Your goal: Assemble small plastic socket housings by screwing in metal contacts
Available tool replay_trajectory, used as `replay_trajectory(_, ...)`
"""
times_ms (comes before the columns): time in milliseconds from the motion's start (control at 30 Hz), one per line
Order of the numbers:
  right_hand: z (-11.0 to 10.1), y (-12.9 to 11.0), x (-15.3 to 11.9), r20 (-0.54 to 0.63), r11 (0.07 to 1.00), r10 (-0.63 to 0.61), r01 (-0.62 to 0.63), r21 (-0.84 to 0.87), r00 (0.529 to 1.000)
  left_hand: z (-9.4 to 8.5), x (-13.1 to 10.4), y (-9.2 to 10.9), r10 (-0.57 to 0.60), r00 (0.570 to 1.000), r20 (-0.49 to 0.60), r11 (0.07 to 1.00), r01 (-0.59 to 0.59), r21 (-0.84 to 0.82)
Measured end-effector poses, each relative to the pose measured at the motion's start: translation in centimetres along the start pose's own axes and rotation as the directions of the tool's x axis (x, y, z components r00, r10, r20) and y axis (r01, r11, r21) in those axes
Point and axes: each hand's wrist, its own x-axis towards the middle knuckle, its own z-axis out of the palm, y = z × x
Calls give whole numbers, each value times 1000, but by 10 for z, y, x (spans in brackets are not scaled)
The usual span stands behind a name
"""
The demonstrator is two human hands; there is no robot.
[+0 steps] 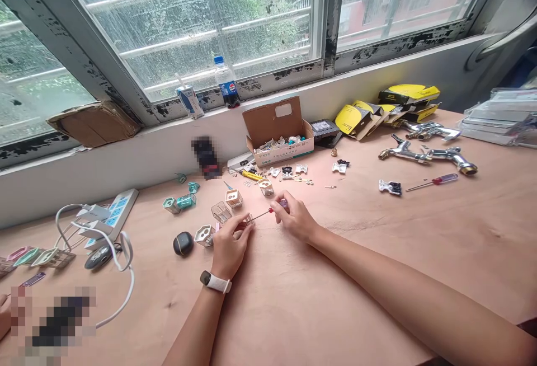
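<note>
My left hand [230, 244], with a white watch on the wrist, rests on the wooden table [356, 276] and pinches a small part [247, 221] at its fingertips. My right hand [295, 219] holds a small screwdriver [268, 211] with a red and purple handle, its thin shaft pointing left into that part. Several small cube-shaped plug casings lie just beyond the hands, among them a beige one [234, 198] and a clear one [220, 211].
An open cardboard box [277, 130] of small parts stands by the wall. Metal taps [423, 153], yellow boxes [409, 95] and a red screwdriver [434, 181] lie at the right. A power strip [112, 216] with white cables, a black earbud case [183, 243] and teal pieces lie at the left. A cola bottle [226, 83] stands on the sill.
</note>
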Motion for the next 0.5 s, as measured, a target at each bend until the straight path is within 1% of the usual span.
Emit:
replay_trajectory(100,0,0,0,29,999,-25,23,45,999,0,0,0,-4,1000,-3,1000,4,3)
replay_trajectory(233,0,-1,0,-20,999,-15,15,-37,1000,0,0,-1,9,1000,-4,1000,-9,19)
replay_trajectory(300,0,-1,-1,-34,999,-13,12,-45,999,0,0,-2,11,1000,2,1000,-11,17)
replay_trajectory(433,1,0,-1,31,997,-30,28,69,999,1,0,-2,4,1000,1,1000,-4,0)
replay_trajectory(500,1,1,-1,39,995,-37,33,91,999,1,0,-1,-4,1000,1,1000,4,-16)
